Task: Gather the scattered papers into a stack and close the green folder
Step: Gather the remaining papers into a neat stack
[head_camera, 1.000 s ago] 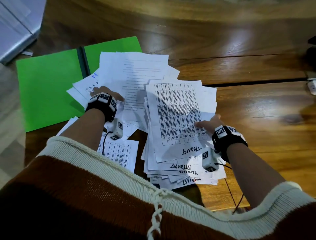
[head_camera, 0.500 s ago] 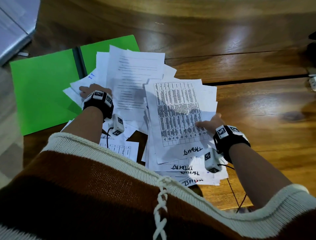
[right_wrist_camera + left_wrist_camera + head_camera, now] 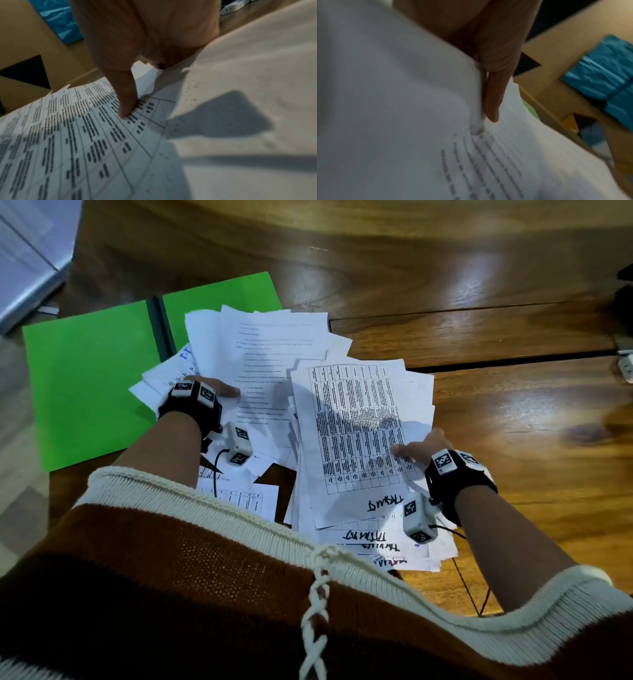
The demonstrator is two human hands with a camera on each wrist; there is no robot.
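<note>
Since a second ago, the left hand [image 3: 212, 386] has drawn its sheets [image 3: 267, 354] rightward toward the pile [image 3: 359, 433]; it pinches them, thumb on top. Papers lie loosely heaped at the table's [image 3: 479, 285] near centre, partly over the open green folder [image 3: 89, 385] at the left. At the pile's right edge, the right hand [image 3: 419, 445] grips the top sheets, thumb pressing the printed table.

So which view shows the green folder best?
The head view: the green folder lies open on the table, its right half partly under papers. The left wrist view shows only a pale green sliver beyond the paper edge; the right wrist view shows none.
</note>
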